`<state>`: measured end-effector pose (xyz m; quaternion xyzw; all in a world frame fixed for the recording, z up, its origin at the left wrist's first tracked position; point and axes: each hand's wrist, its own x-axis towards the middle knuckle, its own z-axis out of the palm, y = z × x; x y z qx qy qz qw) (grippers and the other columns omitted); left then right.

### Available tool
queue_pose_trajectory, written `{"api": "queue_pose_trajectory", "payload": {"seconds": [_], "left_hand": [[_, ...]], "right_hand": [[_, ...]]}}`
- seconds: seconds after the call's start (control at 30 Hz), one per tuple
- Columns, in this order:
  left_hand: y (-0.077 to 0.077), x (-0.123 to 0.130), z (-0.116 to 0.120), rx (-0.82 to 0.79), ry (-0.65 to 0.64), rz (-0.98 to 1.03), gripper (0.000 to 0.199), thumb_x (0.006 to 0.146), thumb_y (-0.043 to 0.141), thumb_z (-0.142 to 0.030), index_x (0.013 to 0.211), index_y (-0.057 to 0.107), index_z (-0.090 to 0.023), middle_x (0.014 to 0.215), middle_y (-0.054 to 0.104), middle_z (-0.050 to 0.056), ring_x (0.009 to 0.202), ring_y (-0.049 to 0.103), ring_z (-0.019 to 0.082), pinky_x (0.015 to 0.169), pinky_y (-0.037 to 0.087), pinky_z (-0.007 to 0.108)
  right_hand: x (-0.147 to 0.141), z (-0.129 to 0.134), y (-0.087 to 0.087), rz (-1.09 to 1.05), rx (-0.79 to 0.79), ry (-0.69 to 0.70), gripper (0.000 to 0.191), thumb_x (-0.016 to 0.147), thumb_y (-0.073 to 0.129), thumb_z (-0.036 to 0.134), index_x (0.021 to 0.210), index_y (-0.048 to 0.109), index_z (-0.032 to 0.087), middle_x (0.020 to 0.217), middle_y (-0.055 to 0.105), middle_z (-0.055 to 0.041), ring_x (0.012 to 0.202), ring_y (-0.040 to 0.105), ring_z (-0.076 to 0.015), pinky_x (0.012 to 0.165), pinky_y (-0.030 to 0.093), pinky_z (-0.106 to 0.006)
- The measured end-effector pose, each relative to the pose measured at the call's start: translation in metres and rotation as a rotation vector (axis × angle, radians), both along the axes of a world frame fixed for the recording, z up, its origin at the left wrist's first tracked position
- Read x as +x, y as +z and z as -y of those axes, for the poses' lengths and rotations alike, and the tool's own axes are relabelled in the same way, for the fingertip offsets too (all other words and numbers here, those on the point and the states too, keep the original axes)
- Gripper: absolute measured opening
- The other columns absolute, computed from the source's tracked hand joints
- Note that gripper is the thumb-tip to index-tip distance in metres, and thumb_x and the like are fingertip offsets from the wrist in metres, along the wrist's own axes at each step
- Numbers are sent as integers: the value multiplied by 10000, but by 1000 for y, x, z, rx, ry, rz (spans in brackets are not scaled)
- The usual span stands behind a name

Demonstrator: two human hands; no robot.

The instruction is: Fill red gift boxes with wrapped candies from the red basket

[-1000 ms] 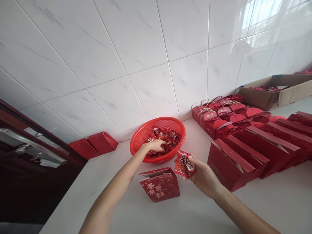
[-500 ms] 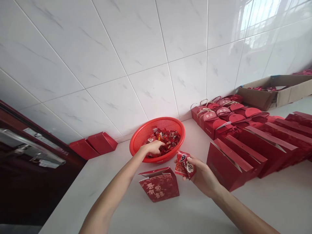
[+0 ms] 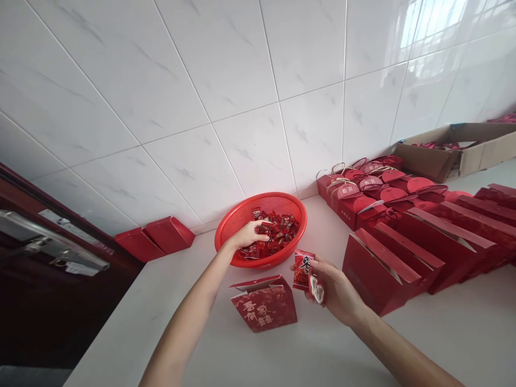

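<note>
My left hand is over the red plastic colander, its fingers pinched on a small red wrapped candy, partly hidden by the fingers. Many similar red wrapped candies lie in the colander. In front of it, my right hand is closed around red snack packets printed with dark characters; one of them shows a pale patch turned sideways. Left of that hand stands a red gift box with light characters on its front and its top flap raised.
Several red boxes with raised flaps stand at the right. Behind them are closed red boxes with cord handles and an open cardboard carton. Two red boxes rest by the tiled wall at the left, near a dark door.
My left hand has risen out of the candies and opened its fingers around a candy. In my right hand the packets have turned, showing a pale patch.
</note>
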<state>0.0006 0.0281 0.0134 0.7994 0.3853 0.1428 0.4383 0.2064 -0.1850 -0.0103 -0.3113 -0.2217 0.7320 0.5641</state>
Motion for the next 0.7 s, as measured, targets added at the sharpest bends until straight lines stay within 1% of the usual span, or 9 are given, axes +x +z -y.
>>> {"api": "queue_pose_trajectory", "payload": {"seconds": [0.07,0.17,0.3,0.4,0.47,0.5,0.53,0.63,0.7], "left_hand": [[-2,0,0,-2,12,18,615,658,800,-373,1228,677,-178,1311,682,103,1218,620,292,1044,485,419],[-2,0,0,40,45,7,684,636,836,-428,1239,668,-155,1274,700,126,1191,633,310,1021,498,433],[-4,-1,0,91,67,-23,681,638,831,-471,1197,669,-116,1267,693,154,1159,640,315,998,505,421],[-7,-2,-1,112,84,-61,608,699,771,-508,1149,674,-111,1191,720,137,1078,669,299,938,529,402],[-9,-3,-3,127,99,-104,524,749,716,-515,1079,692,-109,1099,742,121,1020,682,294,902,539,401],[-10,-3,-3,138,107,-127,490,764,702,-503,1058,696,-111,1076,744,114,1011,682,293,899,538,402],[-11,-3,-3,151,117,-149,465,767,701,-478,1060,698,-117,1081,741,111,1025,677,293,908,533,400],[-11,-4,-4,184,143,-215,487,745,730,-365,1173,678,-140,1114,735,108,1067,666,282,940,515,375],[-10,-4,-3,194,149,-260,514,746,725,-319,1225,663,-143,1060,747,106,1007,686,271,926,517,368]], "right_hand": [[0,0,-2,-3,8,6,288,765,705,373,982,678,186,933,714,-61,633,607,-133,458,440,-212],[-1,-2,-4,-12,40,-9,281,758,701,348,981,684,179,903,710,-61,638,592,-129,443,422,-205],[-3,-2,-5,29,33,-36,272,736,712,353,935,680,170,843,695,-52,576,539,-110,412,380,-204],[-3,-1,-3,148,58,-65,277,732,709,397,877,650,169,809,678,-44,559,522,-105,415,367,-206],[1,1,0,297,101,-35,296,745,698,440,840,619,171,768,655,-28,541,508,-98,434,373,-207],[4,2,2,387,138,21,306,748,697,453,824,605,172,742,637,-15,536,502,-95,448,380,-209],[8,3,3,483,184,112,306,750,697,455,813,596,173,710,612,2,532,496,-94,461,385,-211],[17,6,0,787,369,517,262,721,728,395,793,607,174,643,542,40,533,470,-91,482,356,-208],[19,7,-8,1042,530,741,281,644,788,362,766,622,171,663,545,38,567,470,-97,493,316,-209]]}}
